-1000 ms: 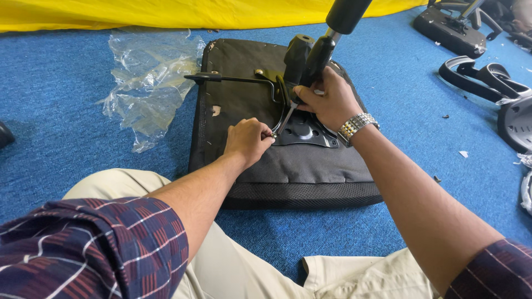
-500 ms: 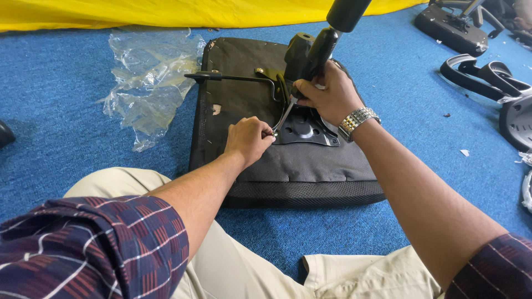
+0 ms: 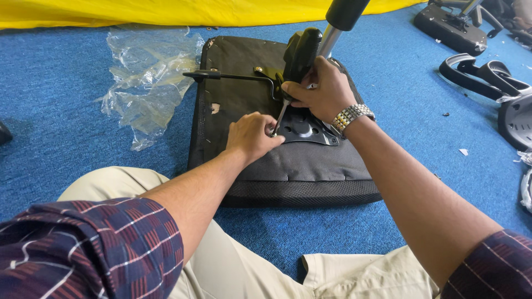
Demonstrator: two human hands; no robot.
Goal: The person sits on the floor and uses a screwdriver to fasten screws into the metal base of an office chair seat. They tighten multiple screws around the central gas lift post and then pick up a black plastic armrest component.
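Observation:
A black office chair seat [image 3: 310, 166] lies upside down on blue carpet. On its underside sit a metal mounting plate [image 3: 303, 128], a black lever rod [image 3: 233, 76] and an upright gas cylinder [image 3: 338, 22]. My right hand [image 3: 321, 91], with a metal wristwatch, grips a black-handled screwdriver [image 3: 299, 58] whose shaft slants down to the plate. My left hand [image 3: 252, 135] pinches the screwdriver's tip at a screw on the plate's near left corner.
Crumpled clear plastic wrap [image 3: 147, 77] lies left of the seat. Black chair armrests [image 3: 482, 75] and another chair part [image 3: 451, 25] rest on the carpet at the right. A yellow sheet [image 3: 138, 11] runs along the far edge. My legs are in beige trousers.
The view has shifted slightly. Both hands stay at the screwdriver and plate, with only small turning of the right hand.

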